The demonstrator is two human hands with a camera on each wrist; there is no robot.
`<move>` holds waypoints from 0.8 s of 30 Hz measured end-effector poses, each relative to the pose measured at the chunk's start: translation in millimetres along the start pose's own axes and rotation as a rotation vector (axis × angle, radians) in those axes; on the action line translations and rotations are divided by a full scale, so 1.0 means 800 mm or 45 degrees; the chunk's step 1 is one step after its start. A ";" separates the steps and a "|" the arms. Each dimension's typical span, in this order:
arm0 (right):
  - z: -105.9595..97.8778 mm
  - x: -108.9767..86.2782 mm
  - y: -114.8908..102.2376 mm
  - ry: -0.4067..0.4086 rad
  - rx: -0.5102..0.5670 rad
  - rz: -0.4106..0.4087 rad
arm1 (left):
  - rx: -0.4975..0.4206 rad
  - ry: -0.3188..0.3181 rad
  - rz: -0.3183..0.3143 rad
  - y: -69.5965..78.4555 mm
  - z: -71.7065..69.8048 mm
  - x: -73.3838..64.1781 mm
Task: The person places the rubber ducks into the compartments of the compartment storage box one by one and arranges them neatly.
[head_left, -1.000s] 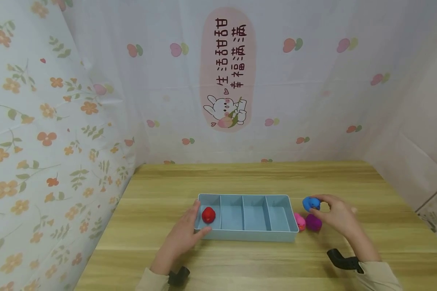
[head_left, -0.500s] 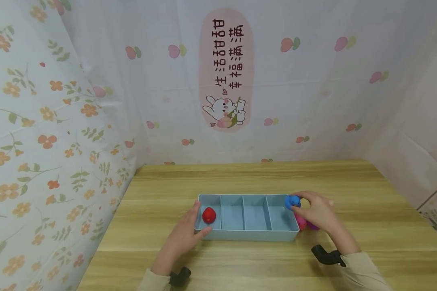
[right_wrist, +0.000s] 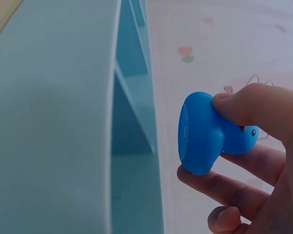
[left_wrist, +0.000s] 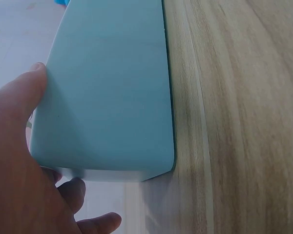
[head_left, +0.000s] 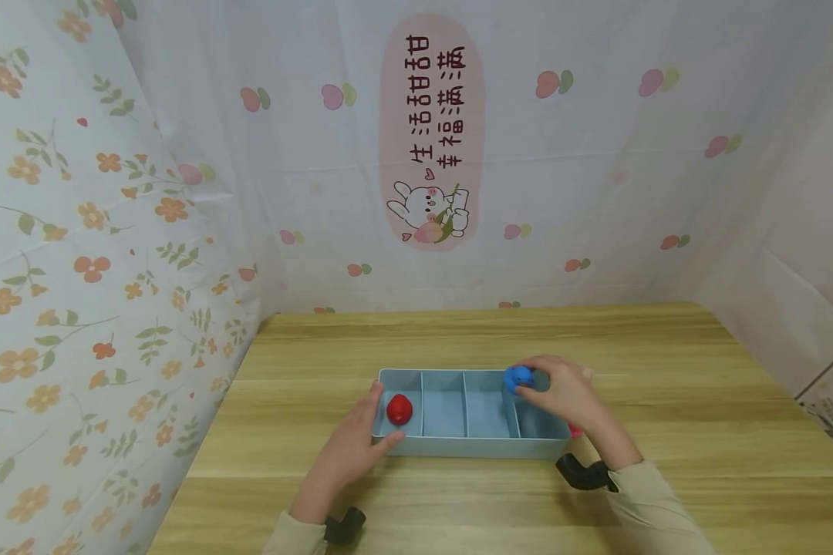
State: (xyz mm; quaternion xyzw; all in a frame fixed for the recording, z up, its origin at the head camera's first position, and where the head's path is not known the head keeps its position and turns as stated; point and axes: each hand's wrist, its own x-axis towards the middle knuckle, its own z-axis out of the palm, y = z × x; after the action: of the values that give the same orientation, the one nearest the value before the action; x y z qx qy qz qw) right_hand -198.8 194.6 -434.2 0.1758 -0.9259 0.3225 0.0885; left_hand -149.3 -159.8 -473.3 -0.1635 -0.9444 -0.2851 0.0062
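Observation:
My right hand (head_left: 565,389) pinches a blue rubber duck (head_left: 518,379) between thumb and fingers. The duck is above the divider between the two right compartments of a light blue four-part box (head_left: 472,448). In the right wrist view the duck (right_wrist: 201,134) shows its flat base toward the box wall (right_wrist: 53,131). A red rubber duck (head_left: 399,409) sits in the leftmost compartment. At the box's left end rests my left hand (head_left: 347,443), thumb on the front rim and fingers along the end wall. The left wrist view shows that thumb (left_wrist: 27,87) against the rim, the other fingers loosely bent.
A pink toy (head_left: 575,430) peeks out beside the box's right end, mostly hidden by my right hand and wrist. Wooden tabletop (head_left: 403,509) surrounds the box. Patterned cloth (head_left: 597,177) hangs behind the table and at its sides.
My right hand has carried the blue duck leftward, from beside the box to over its right compartments. The purple toy is now hidden. My left hand stays put on the box.

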 end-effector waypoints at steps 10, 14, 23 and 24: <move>0.022 0.015 -0.025 -0.037 0.056 -0.045 | -0.003 -0.002 -0.008 -0.002 0.002 0.002; 0.030 0.021 -0.037 -0.024 0.064 -0.080 | -0.008 -0.004 -0.011 -0.002 0.002 0.002; 0.059 0.029 -0.060 -0.021 -0.011 -0.125 | -0.007 -0.015 -0.014 -0.003 0.002 0.002; 0.062 0.030 -0.062 -0.023 -0.014 -0.131 | -0.007 -0.016 -0.016 -0.003 0.002 0.002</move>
State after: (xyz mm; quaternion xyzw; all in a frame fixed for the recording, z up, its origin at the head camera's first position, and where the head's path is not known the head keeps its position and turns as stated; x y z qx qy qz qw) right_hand -204.2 120.8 -438.1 0.2258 -0.9181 0.3109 0.0974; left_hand -151.6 -160.0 -475.9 -0.1594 -0.9447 -0.2866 -0.0018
